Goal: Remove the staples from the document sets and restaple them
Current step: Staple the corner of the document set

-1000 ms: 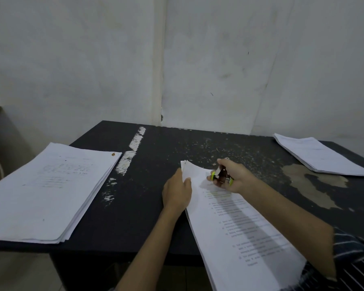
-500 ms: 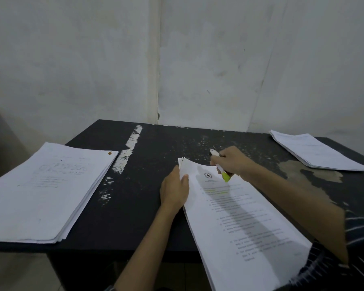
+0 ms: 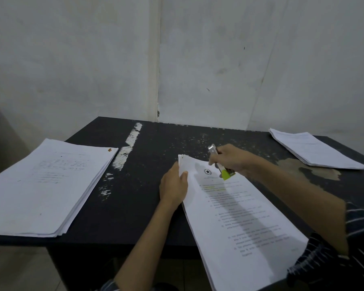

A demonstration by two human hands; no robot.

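Observation:
A printed document set (image 3: 240, 217) lies slanted on the black table (image 3: 145, 185), its lower end hanging past the near edge. My left hand (image 3: 173, 185) pinches its upper left corner, thumb on the top sheet. My right hand (image 3: 229, 159) grips a small stapler (image 3: 221, 164) with a metal front and a lime-green rear, held just above the top edge of the set, to the right of that corner. My fingers hide most of the stapler's body.
A thick stack of papers (image 3: 44, 185) lies on the table's left side, overhanging the edge. A thinner stack (image 3: 311, 150) sits at the far right corner. White walls stand close behind. Worn paint patches (image 3: 307, 169) mark the tabletop.
My right hand has lifted the stapler away from the page and moved it up and right, turning its metal end toward the wall. My left hand has kept its hold on the corner.

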